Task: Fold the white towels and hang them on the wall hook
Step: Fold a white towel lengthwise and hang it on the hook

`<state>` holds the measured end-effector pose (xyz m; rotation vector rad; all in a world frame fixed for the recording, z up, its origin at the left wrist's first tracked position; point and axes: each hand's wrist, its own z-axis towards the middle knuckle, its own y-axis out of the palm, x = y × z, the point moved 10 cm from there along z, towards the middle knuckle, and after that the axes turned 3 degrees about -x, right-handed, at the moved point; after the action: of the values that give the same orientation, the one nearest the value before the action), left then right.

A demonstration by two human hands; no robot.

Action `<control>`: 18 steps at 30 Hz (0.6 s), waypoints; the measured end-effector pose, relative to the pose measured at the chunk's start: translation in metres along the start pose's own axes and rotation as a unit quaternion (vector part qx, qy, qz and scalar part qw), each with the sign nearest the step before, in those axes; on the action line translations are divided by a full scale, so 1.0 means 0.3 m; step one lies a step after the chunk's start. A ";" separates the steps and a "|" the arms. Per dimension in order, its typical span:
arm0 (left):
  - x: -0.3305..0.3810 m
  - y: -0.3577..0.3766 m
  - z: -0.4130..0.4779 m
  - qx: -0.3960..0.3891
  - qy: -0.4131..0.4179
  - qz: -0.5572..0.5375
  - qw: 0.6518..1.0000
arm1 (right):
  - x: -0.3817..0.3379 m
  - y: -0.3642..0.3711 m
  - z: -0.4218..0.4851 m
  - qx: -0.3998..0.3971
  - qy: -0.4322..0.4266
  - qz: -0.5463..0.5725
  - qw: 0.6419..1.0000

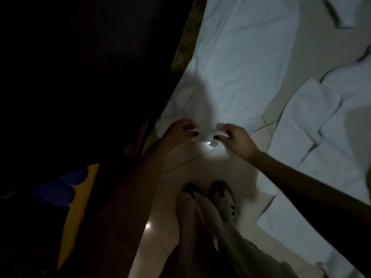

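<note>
A large white towel (239, 63) lies spread on the pale tiled floor, reaching from the top of the view down to my hands. My left hand (178, 131) and my right hand (236, 139) each pinch the towel's near edge (206, 135), a short span of cloth stretched between them, above the floor. More white towels (313, 125) lie crumpled on the right. The room is dim. No wall hook is visible.
A dark piece of furniture or wall (80, 77) fills the left side, with a yellow and blue shape (76, 189) low on it. My shoes (218, 197) stand on the floor tiles (180, 157) below my hands. Another small white cloth (341, 11) lies top right.
</note>
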<state>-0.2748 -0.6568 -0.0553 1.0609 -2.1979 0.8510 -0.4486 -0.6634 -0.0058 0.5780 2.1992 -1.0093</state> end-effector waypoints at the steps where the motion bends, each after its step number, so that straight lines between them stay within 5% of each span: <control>1: 0.069 -0.032 -0.043 -0.005 -0.008 -0.035 0.999 | -0.067 -0.077 -0.020 0.003 0.000 0.005 1.000; 12: 1.040 -0.406 -0.693 0.000 -0.001 -0.218 0.976 | -0.862 -0.848 -0.427 0.046 0.017 0.020 0.999; 18: 1.452 -0.534 -1.094 0.029 0.037 -0.249 0.967 | -1.294 -1.179 -0.764 0.081 -0.062 0.161 0.982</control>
<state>-0.3121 -0.6991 0.5102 1.4978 -1.7325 0.7110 -0.4801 -0.7459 0.5606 0.8875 1.8520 -1.0237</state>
